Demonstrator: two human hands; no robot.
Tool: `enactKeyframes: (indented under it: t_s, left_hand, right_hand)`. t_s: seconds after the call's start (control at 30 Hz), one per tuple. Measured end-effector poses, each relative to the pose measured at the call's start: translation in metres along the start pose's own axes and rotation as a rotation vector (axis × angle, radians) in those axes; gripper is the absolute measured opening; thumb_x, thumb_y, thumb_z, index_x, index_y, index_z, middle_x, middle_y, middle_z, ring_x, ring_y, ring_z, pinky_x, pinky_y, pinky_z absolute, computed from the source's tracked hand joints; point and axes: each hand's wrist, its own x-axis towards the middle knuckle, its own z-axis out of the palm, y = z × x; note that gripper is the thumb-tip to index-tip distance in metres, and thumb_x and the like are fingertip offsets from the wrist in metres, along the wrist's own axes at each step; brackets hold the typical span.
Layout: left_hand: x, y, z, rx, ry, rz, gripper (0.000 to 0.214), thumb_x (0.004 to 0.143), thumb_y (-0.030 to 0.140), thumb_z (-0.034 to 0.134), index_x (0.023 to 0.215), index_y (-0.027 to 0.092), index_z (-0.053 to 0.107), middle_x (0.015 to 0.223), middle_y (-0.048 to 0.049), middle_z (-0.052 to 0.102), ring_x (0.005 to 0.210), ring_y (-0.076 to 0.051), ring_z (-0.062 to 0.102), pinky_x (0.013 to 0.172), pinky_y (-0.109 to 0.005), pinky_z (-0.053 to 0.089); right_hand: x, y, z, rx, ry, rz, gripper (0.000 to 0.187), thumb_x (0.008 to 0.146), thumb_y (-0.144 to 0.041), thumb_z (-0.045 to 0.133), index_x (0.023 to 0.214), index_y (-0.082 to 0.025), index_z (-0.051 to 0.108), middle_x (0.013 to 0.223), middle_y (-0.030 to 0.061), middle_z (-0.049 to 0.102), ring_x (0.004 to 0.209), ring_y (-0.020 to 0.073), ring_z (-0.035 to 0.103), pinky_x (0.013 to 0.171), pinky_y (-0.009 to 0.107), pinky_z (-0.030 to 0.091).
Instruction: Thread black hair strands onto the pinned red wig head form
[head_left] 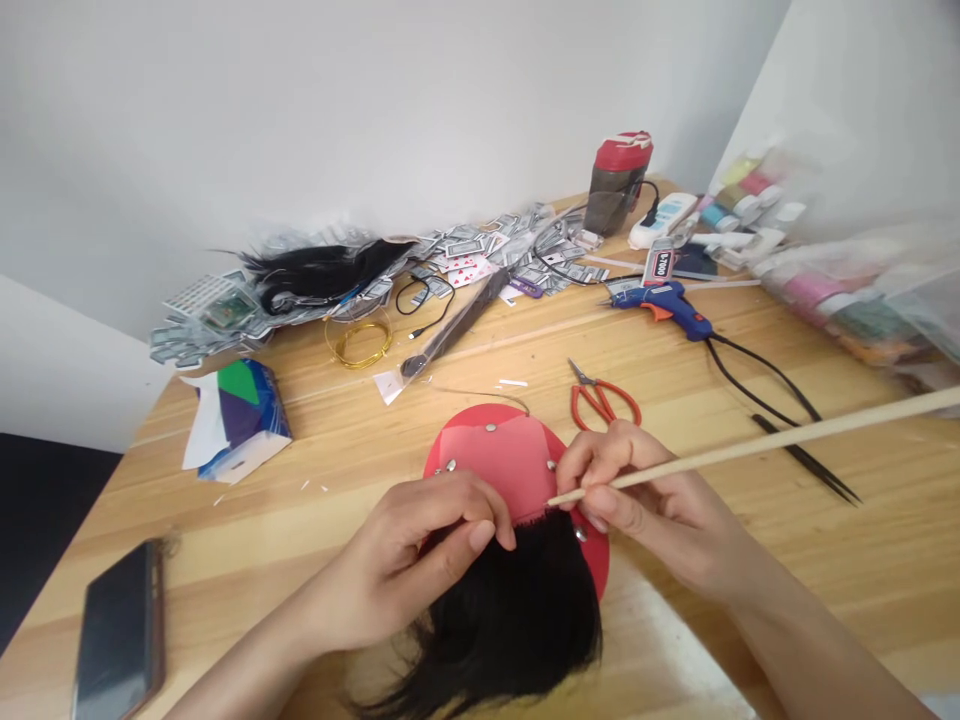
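Note:
A red round disc (598,570) lies in front of me, with a pink sheet (499,462) pinned on it by several silver pins. Across the sheet's lower edge runs the bound top of a black hair piece (517,610), its strands spread toward me over the table. My left hand (439,545) is curled over the hair's top left part, thumb and index finger close together on it. In my right hand (637,495) a thin wooden stick (780,440) is pinched, its tip touching the hair's top edge at the right. The right fingers also rest by the disc's rim.
Red-handled scissors (604,400) lie behind the disc. To the right are black tweezers (806,460) and a blue glue gun (660,303) with its cord. A phone (120,630) and a tissue pack (244,420) lie left. Playing cards (465,268) and another hair bundle (330,270) line the wall.

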Motion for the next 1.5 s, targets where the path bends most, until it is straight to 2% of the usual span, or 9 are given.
enactKeyframes:
  t_s: [0.2, 0.4, 0.53, 0.63, 0.77, 0.87, 1.07, 1.27, 1.5]
  left_hand:
    - [0.001, 0.000, 0.001, -0.038, 0.029, -0.037, 0.023, 0.105, 0.024, 0.046, 0.093, 0.019, 0.065, 0.093, -0.0027, 0.069, 0.082, -0.012, 0.060, 0.076, -0.022, 0.044]
    - [0.000, -0.006, 0.003, -0.246, 0.107, -0.153, 0.033, 0.103, 0.040, 0.051, 0.087, 0.017, 0.068, 0.092, -0.0064, 0.072, 0.076, -0.013, 0.059, 0.068, -0.024, 0.043]
    - [-0.001, -0.013, 0.005, -0.411, 0.165, -0.208, 0.032, 0.102, 0.042, 0.054, 0.087, 0.016, 0.066, 0.097, -0.0067, 0.074, 0.053, -0.006, 0.043, 0.048, -0.021, 0.031]
    - [-0.002, -0.015, 0.006, -0.468, 0.168, -0.204, 0.031, 0.102, 0.041, 0.054, 0.089, 0.016, 0.066, 0.099, -0.0047, 0.073, 0.047, -0.003, 0.034, 0.043, -0.020, 0.026]
    - [-0.001, -0.015, 0.006, -0.468, 0.156, -0.178, 0.029, 0.103, 0.040, 0.054, 0.089, 0.016, 0.066, 0.097, -0.0041, 0.073, 0.048, -0.004, 0.033, 0.044, -0.019, 0.027]
    - [-0.001, -0.015, 0.006, -0.452, 0.154, -0.181, 0.032, 0.102, 0.042, 0.053, 0.089, 0.016, 0.066, 0.097, -0.0057, 0.073, 0.049, -0.005, 0.034, 0.044, -0.019, 0.027]
    - [-0.002, -0.016, 0.006, -0.391, 0.166, -0.206, 0.034, 0.102, 0.044, 0.052, 0.093, 0.017, 0.070, 0.090, -0.0041, 0.070, 0.049, -0.006, 0.035, 0.045, -0.021, 0.027]
    - [0.000, -0.009, 0.007, -0.293, 0.169, -0.172, 0.029, 0.103, 0.038, 0.053, 0.089, 0.019, 0.069, 0.086, 0.0007, 0.068, 0.054, -0.006, 0.039, 0.057, -0.021, 0.035]
    - [-0.001, -0.005, 0.007, -0.221, 0.129, -0.138, 0.027, 0.104, 0.034, 0.051, 0.088, 0.020, 0.067, 0.087, 0.0007, 0.066, 0.073, -0.009, 0.053, 0.068, -0.020, 0.040]
  right_hand:
    - [0.003, -0.001, 0.002, 0.095, 0.063, 0.010, 0.019, 0.096, -0.036, 0.066, 0.084, -0.022, 0.060, 0.083, 0.0031, 0.065, 0.061, 0.0128, 0.056, 0.056, 0.027, 0.044]
    - [0.005, 0.005, 0.008, 0.174, 0.143, 0.085, 0.025, 0.092, -0.042, 0.071, 0.081, -0.022, 0.061, 0.071, 0.0025, 0.070, 0.053, 0.0122, 0.054, 0.048, 0.024, 0.041]
    - [0.003, 0.006, 0.014, 0.134, 0.207, 0.060, 0.026, 0.091, -0.043, 0.072, 0.080, -0.022, 0.062, 0.068, 0.0019, 0.071, 0.049, 0.0109, 0.053, 0.046, 0.022, 0.040]
    - [0.002, 0.006, 0.016, 0.068, 0.201, 0.005, 0.020, 0.094, -0.038, 0.069, 0.083, -0.022, 0.064, 0.072, 0.0019, 0.071, 0.051, 0.0105, 0.054, 0.047, 0.022, 0.041]
    - [-0.001, 0.003, 0.017, -0.073, 0.179, -0.096, 0.015, 0.097, -0.033, 0.065, 0.086, -0.024, 0.068, 0.077, 0.0020, 0.069, 0.064, 0.0135, 0.062, 0.056, 0.024, 0.047]
    - [-0.001, 0.001, 0.016, -0.128, 0.168, -0.121, 0.017, 0.098, -0.034, 0.064, 0.085, -0.023, 0.068, 0.077, 0.0030, 0.068, 0.071, 0.0169, 0.065, 0.064, 0.027, 0.050]
    - [-0.001, 0.001, 0.015, -0.086, 0.171, -0.067, 0.021, 0.096, -0.038, 0.066, 0.082, -0.023, 0.068, 0.076, 0.0027, 0.067, 0.063, 0.0138, 0.061, 0.053, 0.023, 0.045]
    - [0.002, 0.002, 0.015, 0.013, 0.192, 0.013, 0.026, 0.094, -0.042, 0.069, 0.079, -0.022, 0.063, 0.071, 0.0025, 0.071, 0.054, 0.0113, 0.054, 0.048, 0.021, 0.041]
    - [0.004, 0.003, 0.018, 0.069, 0.239, -0.008, 0.029, 0.092, -0.041, 0.072, 0.075, -0.021, 0.059, 0.064, -0.0007, 0.067, 0.049, 0.0090, 0.052, 0.046, 0.019, 0.039]
